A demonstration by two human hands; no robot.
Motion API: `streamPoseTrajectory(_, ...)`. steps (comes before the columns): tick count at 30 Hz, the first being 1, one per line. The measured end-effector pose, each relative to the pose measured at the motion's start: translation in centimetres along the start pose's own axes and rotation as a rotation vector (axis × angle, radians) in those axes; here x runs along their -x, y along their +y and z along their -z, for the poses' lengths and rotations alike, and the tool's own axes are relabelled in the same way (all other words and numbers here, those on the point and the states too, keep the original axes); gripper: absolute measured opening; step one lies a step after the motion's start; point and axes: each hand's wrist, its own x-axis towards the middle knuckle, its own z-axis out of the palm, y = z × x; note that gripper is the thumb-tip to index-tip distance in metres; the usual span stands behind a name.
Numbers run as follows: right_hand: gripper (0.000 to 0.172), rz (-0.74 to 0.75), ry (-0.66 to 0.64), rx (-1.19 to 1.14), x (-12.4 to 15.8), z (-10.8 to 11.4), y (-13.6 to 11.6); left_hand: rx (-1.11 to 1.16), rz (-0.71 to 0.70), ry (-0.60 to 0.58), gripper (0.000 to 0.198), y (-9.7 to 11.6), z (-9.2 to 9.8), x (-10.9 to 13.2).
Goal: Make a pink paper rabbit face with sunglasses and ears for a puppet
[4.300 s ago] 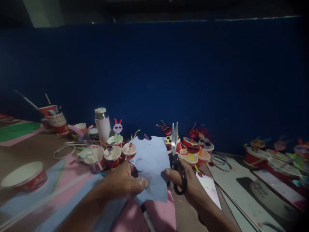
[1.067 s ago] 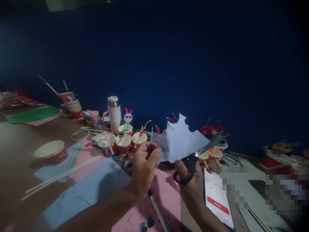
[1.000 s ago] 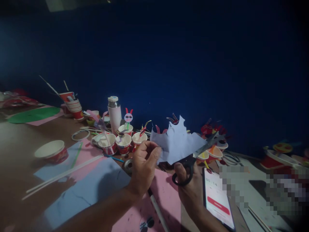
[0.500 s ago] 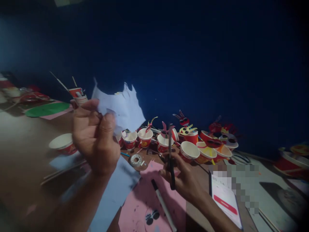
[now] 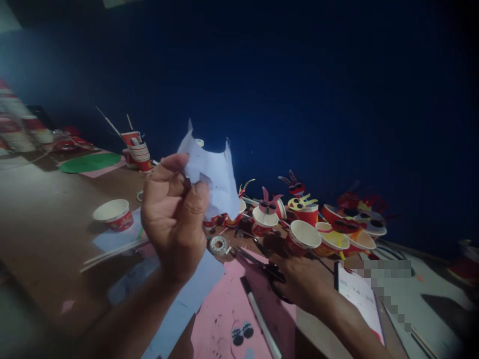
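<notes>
My left hand [image 5: 172, 214] is raised above the table, its fingers pinched on a ragged piece of pale blue paper [image 5: 212, 172] that stands up from the fingertips. My right hand [image 5: 299, 281] is low over the table, lying on a pair of black-handled scissors [image 5: 264, 267] whose blades point left over a pink sheet [image 5: 228, 309]. Whether the fingers are still in the scissor handles is hard to see. A marker pen [image 5: 260, 321] lies on the pink sheet just below the right hand.
A row of red paper cups [image 5: 305, 234] with paper faces stands along the blue wall. A lone cup [image 5: 112, 214], a tape roll [image 5: 219, 244], a light blue sheet [image 5: 187, 299] and a phone [image 5: 359, 299] lie on the brown table. Stacked cups [image 5: 138, 149] stand further left.
My left hand has lifted the cut blue paper up and to the left, away from the scissors. My right hand has lowered the scissors down to the table by the pink sheet.
</notes>
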Motion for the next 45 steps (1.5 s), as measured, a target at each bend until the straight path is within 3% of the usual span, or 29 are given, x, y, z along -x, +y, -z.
streamPoseTrajectory(3,0.019,0.023,-0.026,-0.006,-0.1,-0.2,-0.7,0.048,0.024,-0.036,0.024,-0.1,-0.2,0.6)
streamPoseTrajectory(10,0.031,0.061,-0.055,-0.023,-0.1,-1.0,-1.8,0.058,0.177,-0.120,0.026,-0.7,-0.2,1.3)
streamPoseTrajectory(16,0.028,0.061,-0.053,-0.042,0.1,-1.1,-1.8,0.109,0.270,-0.167,0.027,-1.0,-0.4,2.0)
streamPoseTrajectory(23,0.022,0.042,0.022,-0.122,0.6,1.1,-1.9,0.180,0.491,-0.204,0.025,-1.4,-1.2,3.7)
streamPoseTrajectory(25,0.030,0.094,0.047,-0.273,1.3,2.0,-2.3,0.192,0.532,-0.233,0.025,-1.7,-1.1,4.1)
streamPoseTrajectory(29,0.043,0.259,0.057,-1.160,2.6,2.0,-4.3,0.215,0.609,-0.243,0.026,-2.3,-1.2,4.8)
streamPoseTrajectory(31,0.046,0.239,0.137,-1.398,2.7,1.3,-5.5,0.197,0.653,-0.231,0.027,-2.5,-1.4,5.2)
streamPoseTrajectory(34,0.049,0.128,0.357,-1.661,2.1,0.5,-6.8,0.146,0.711,-0.232,0.031,-2.6,-1.7,6.0)
streamPoseTrajectory(37,0.046,-0.033,0.578,-1.858,1.4,0.4,-7.0,0.130,0.746,-0.253,0.036,-2.6,-1.9,6.8)
streamPoseTrajectory(39,0.045,-0.088,0.642,-1.983,1.2,0.3,-6.8,0.121,0.770,-0.277,0.038,-2.5,-2.1,7.3)
streamPoseTrajectory(42,0.047,-0.092,0.618,-2.056,1.3,-0.3,-6.4,0.150,0.829,-0.287,0.038,-2.3,-2.3,7.6)
streamPoseTrajectory(45,0.048,-0.145,0.573,-1.872,1.8,-1.0,-5.9,0.257,0.908,-0.239,0.040,-2.3,-2.6,7.4)
